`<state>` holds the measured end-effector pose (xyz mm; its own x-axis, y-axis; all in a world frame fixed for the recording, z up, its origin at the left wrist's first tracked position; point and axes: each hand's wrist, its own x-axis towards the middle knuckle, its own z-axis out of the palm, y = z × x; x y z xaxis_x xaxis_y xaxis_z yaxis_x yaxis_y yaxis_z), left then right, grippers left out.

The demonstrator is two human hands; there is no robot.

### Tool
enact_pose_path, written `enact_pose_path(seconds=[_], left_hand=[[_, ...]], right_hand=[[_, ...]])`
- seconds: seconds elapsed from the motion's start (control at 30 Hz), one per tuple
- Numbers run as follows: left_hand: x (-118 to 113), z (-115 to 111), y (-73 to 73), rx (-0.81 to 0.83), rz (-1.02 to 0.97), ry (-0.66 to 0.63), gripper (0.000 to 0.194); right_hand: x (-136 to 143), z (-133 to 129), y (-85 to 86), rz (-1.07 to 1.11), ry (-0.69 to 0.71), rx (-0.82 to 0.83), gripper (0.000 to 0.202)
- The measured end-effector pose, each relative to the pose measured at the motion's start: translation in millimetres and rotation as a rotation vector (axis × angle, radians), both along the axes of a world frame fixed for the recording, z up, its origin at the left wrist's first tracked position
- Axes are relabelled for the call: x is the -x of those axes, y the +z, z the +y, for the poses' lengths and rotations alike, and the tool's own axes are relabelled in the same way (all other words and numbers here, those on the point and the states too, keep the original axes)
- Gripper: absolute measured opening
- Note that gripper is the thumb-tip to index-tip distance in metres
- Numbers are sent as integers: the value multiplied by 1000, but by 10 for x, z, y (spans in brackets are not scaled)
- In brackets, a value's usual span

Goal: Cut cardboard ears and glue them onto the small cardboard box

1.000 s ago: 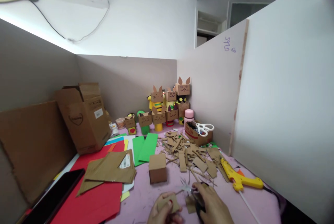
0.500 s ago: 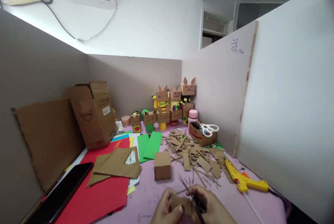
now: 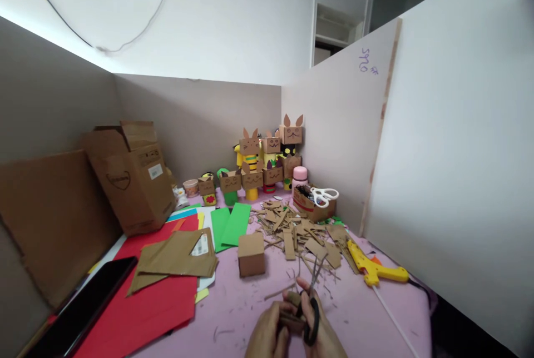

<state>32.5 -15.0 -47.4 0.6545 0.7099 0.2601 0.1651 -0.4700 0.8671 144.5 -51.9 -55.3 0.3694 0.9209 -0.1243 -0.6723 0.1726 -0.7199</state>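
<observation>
Nearest, over the front of the desk (image 3: pixel 233 319), the left hand (image 3: pixel 267 331) grasps at least one small piece of cardboard (image 3: pixel 292 322) held between both hands, while the right hand's (image 3: pixel 324 337) grip is closed round one pair of black-handled scissors (image 3: pixel 317 319); good handling here likely means pinching the cardboard firmly and keeping the blades clear of the fingertips. Beyond come one yellow glue gun (image 3: pixel 377 273), one cardboard cube (image 3: pixel 251 258), two green sheets (image 3: pixel 237 225) and cardboard offcuts (image 3: pixel 289 244) too many to count. Farther still are one pair of white scissors (image 3: pixel 324 194) on one small open box (image 3: pixel 320 214), one pink bottle (image 3: pixel 299 175) and eight cardboard-headed figures (image 3: pixel 252 179).
</observation>
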Motion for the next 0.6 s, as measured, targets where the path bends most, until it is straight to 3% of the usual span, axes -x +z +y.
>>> enact_pose_path(seconds=[0.1, 0.23, 0.43, 0.5, 0.6], left_hand=[[-19, -10, -60, -53, 6, 70, 31], [-6, -5, -50, -128, 125, 198, 24], [48, 5, 70, -167, 302, 270, 13], [48, 0, 60, -157, 265, 284, 19], [53, 0, 72, -131, 118, 307, 42]], right_hand=[[-15, 20, 3, 31, 34, -40, 84], [-79, 2, -29, -94, -6, -51, 65], [-221, -107, -4, -860, -88, -53, 40], [-243, -131, 27, -1049, -117, -39, 42], [-242, -135, 68, -1134, -86, -23, 41]])
